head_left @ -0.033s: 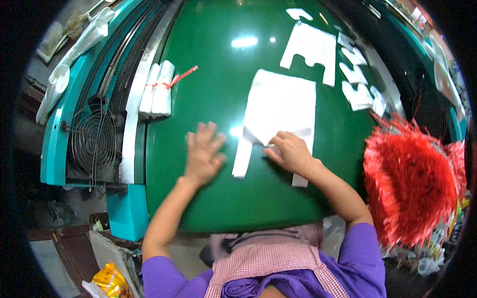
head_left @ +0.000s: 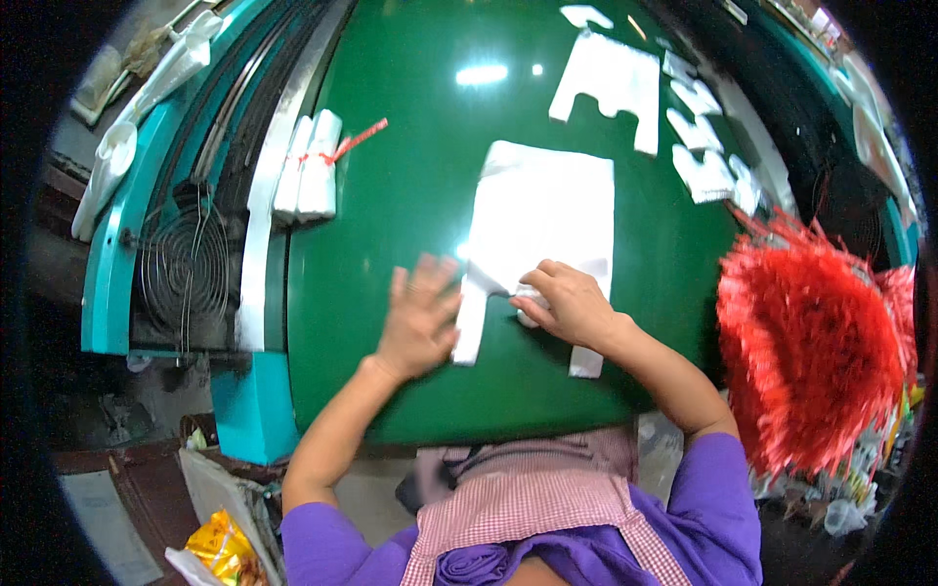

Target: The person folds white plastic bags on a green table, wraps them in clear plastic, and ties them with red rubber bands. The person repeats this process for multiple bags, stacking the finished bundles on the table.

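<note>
A stack of white plastic T-shirt bags lies flat on the green tabletop, its two handles toward me. My right hand rests at the notch between the handles, fingers curled on the white plastic there. A small white piece shows under its fingertips. My left hand, somewhat blurred, is spread with the palm down beside the left handle. Nothing is in it. Whether its fingers touch the table is hard to see.
Farther back right lie another white T-shirt bag stack and several white cut-off pieces. White rolled bundles tied with red ribbon stand at the left edge. A bunch of red plastic strips hangs at right.
My left hand has moved right and slightly nearer me, closer to the bag's left handle. The bag stack sits a little farther left, with my right hand still at its notch.
</note>
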A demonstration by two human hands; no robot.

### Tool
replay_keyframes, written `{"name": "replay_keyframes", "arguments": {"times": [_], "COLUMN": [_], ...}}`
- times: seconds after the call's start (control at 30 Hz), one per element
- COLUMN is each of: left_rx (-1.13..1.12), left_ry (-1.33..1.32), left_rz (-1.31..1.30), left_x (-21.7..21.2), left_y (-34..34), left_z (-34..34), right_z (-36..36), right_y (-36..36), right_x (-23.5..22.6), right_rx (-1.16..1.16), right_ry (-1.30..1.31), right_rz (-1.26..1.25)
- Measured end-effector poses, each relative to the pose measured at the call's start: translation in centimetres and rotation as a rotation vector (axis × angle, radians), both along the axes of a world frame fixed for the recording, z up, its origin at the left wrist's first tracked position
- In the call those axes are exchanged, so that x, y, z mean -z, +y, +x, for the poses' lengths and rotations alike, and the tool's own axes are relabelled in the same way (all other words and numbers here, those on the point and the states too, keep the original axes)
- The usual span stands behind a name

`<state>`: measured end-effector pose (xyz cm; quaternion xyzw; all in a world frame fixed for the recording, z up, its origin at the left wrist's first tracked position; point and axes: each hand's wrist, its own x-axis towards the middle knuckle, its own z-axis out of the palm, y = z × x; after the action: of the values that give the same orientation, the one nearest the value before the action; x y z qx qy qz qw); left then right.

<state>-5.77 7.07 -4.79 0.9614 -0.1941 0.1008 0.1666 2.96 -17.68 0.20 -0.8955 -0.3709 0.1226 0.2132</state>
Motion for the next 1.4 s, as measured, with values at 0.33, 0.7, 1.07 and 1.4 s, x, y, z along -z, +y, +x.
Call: {"name": "replay_keyframes", "arguments": {"times": [0.33,0.7,1.07,1.4], "left_rx": [0.326,0.277,0.343,0.280], "left_ry": [0.259,0.133,0.092,0.238], "left_rz": [0.101,-0.115,-0.294,-0.038], "left_x": [-1.3,-1.6,-1.2,-2.0], "left_y": [-3.2,-1.3,-3.7,-1.0], "left_z": [-11.1,-11.3,-7.4,-10.0], "right_z": [1.3,-12.6,-11.2,-13.6], "right_y": [0.3,-12.3,-12.1,-11.5], "right_x": [5.8,2.5,2.9,2.9], "right_rx": [0.058,-0.242,-0.401,0.014], "right_ry": [-0.385,-0.251,-0.247,-0.162], "right_rz": [-0.001,-0.117,0.305,0.172]}}
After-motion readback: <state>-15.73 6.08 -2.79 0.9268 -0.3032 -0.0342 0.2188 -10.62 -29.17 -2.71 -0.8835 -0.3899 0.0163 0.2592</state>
